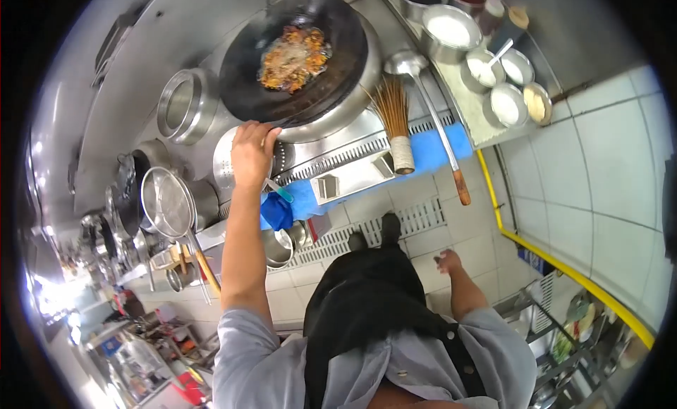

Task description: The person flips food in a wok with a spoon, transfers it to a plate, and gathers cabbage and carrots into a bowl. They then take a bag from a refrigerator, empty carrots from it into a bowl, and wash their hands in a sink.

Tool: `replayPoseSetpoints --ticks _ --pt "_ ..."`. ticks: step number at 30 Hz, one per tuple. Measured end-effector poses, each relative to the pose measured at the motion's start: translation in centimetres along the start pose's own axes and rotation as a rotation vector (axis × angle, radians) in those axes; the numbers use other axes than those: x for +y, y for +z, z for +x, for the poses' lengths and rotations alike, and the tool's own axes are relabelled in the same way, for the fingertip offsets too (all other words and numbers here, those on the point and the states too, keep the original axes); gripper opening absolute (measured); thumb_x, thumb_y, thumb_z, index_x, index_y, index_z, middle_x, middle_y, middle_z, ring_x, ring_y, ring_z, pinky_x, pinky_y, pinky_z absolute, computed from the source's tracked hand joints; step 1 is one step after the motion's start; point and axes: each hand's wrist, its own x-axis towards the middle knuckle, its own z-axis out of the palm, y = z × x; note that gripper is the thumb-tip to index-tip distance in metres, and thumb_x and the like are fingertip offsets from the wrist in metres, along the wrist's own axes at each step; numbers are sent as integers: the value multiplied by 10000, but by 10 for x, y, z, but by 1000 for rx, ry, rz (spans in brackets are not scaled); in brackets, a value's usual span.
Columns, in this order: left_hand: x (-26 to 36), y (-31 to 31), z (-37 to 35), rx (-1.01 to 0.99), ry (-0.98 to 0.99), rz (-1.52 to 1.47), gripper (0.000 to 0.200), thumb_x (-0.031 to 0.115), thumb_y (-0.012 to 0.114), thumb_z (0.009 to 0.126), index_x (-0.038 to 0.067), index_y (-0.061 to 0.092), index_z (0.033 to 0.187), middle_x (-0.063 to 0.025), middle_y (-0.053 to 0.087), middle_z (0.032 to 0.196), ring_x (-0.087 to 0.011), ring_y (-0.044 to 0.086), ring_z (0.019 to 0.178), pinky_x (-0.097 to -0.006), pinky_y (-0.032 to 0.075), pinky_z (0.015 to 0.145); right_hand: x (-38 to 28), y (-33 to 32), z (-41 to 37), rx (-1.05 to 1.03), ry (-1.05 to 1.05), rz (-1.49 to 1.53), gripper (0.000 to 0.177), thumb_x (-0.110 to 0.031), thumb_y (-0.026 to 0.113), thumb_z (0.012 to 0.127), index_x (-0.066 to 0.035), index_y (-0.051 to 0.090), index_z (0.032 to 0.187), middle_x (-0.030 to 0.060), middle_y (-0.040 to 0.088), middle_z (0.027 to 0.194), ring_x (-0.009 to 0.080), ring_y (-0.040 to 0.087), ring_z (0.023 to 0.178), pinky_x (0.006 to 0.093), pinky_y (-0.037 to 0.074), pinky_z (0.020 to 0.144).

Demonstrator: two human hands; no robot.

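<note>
A black wok (pixel 331 92) sits tilted on the stove, with browned, sizzling food (pixel 293 60) in its bowl. My left hand (pixel 252 151) is closed on the near rim of the wok, and its fingertips are partly hidden there. Under that hand lies a round perforated skimmer (pixel 224 159). My right hand (pixel 448 261) hangs low beside my body, away from the stove, with loosely curled fingers and no tool visible in it. To the right of the wok lie a bamboo wok brush (pixel 392 109) and a long ladle (pixel 431 113) with a wooden handle end.
Metal bowls of sauces and white seasonings (pixel 451 27) stand at the upper right. Left of the wok are a metal pot (pixel 189 106) and a mesh strainer (pixel 168 201). A blue cloth (pixel 441 144) lines the stove's front edge. A yellow pipe (pixel 557 268) runs along the right.
</note>
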Motion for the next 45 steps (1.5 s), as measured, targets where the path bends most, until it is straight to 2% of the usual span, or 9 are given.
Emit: replayPoseSetpoints --ticks 5,15,18,20,26,32,36,41,45 --pt "-19 -1 -8 94 -27 -82 191 237 789 836 52 752 868 -107 708 881 -310 650 958 -428 513 861 -15 -24 -73 24 81 116 517 -245 796 864 -60 592 1302 111 709 948 204 692 704 354 589 641" --pt "-21 3 -31 154 -220 -185 281 281 789 820 81 751 1014 -99 724 1060 -324 577 1251 -478 452 1028 -219 20 -212 -59 -488 77 473 -177 714 945 -21 572 1368 86 735 1072 185 705 911 321 584 770" --pt "-11 0 -42 168 -274 -149 408 294 810 802 92 716 1144 -90 705 1159 -354 526 1321 -502 409 1096 -282 29 -231 -244 -640 -127 481 -206 693 981 -30 553 1406 95 726 1150 181 688 1014 327 571 853" --pt "6 -19 -46 50 -335 -111 794 324 857 749 113 527 1440 -119 500 1493 -412 440 1408 -539 344 1168 -328 36 -237 -471 -710 -243 487 -234 698 997 -25 560 1415 110 722 1182 155 675 1043 289 555 860" --pt "85 -52 -141 153 -542 -189 711 235 808 814 86 515 1445 -177 444 1553 -398 479 1383 -501 423 1114 -417 50 -264 -1041 -700 -793 439 -280 603 1054 -16 583 1404 91 685 1318 149 606 1206 305 463 1042" --pt "275 -78 -339 -904 -1531 -475 584 514 675 935 32 683 1265 -200 716 1187 -392 674 1114 -500 517 974 -390 108 -261 -1485 -499 -1250 454 -336 543 1074 -31 605 1406 89 653 1368 176 575 1253 308 408 1096" --pt "421 -86 -408 -330 -1813 -858 579 528 536 1009 -6 757 981 -220 741 1008 -354 704 1006 -474 523 885 -357 150 -300 -1497 -179 -1486 479 -361 540 1071 -27 611 1407 88 637 1378 191 554 1284 307 385 1117" --pt "552 -159 -390 288 -2109 -825 620 576 477 1031 9 725 995 -165 706 865 -295 669 842 -430 508 815 -287 211 -242 -1426 -360 -2120 513 -383 562 1057 -1 607 1396 100 666 1333 171 585 1234 294 423 1076" --pt "666 -159 -378 827 -2199 -529 518 493 563 1029 0 705 1101 -138 717 1013 -206 678 951 -375 519 859 -226 243 -123 -1208 -526 -2459 458 -379 554 1037 -15 646 1299 117 696 1237 199 625 1136 323 470 999"
